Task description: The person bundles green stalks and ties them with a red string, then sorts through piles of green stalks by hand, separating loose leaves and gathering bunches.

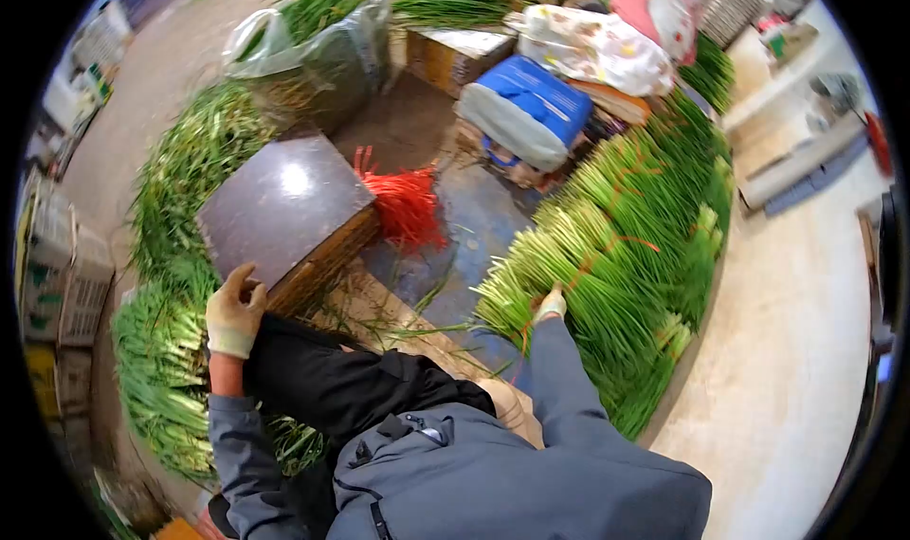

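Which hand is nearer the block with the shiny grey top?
Left. The left hand is right by the near corner of the block; the right hand is well off to its right, at the green stalks.

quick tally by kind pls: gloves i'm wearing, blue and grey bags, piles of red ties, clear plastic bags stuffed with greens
gloves: 2 (left glove, right glove)
blue and grey bag: 1
pile of red ties: 1
clear plastic bag of greens: 1
total: 5
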`<state>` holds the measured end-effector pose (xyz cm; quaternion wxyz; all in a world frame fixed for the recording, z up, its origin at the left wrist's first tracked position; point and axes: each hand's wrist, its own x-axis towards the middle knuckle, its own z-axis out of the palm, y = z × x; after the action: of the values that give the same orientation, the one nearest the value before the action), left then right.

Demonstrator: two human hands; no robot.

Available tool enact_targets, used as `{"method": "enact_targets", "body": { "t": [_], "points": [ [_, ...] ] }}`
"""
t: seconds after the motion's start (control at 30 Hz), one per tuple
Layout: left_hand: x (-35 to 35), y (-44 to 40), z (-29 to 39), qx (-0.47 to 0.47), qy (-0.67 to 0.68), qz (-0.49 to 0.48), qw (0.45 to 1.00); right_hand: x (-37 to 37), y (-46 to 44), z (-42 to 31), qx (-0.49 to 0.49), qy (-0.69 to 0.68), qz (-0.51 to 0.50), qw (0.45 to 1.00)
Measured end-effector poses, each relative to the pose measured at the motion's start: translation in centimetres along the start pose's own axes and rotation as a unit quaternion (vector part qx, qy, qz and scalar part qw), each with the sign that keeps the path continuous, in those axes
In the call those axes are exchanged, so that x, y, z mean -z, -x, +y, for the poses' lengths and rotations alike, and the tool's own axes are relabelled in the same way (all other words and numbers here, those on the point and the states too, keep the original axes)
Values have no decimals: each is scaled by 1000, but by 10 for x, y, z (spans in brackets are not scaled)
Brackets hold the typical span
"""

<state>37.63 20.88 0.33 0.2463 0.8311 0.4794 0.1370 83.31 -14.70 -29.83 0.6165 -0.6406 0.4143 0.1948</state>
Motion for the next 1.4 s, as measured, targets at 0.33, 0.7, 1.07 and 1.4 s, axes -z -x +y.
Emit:
{"method": "enact_targets", "body": {
  "t": [0.33, 0.7, 1.07, 1.4],
  "points": [
    [47, 156, -85, 137, 185, 331, 915, -59, -1, -53, 194, 449, -263, 831],
    [-15, 303, -190, 431, 295, 485, 701, -155, 581, 128, 399, 371, -753, 370],
    [-14, 340, -215, 389, 457, 559, 572, -95, 611, 398, 361, 625, -690, -51],
    [-16, 284, -210, 394, 471, 392, 685, -69, 606, 329, 236, 590, -770, 58]
  ]
}}
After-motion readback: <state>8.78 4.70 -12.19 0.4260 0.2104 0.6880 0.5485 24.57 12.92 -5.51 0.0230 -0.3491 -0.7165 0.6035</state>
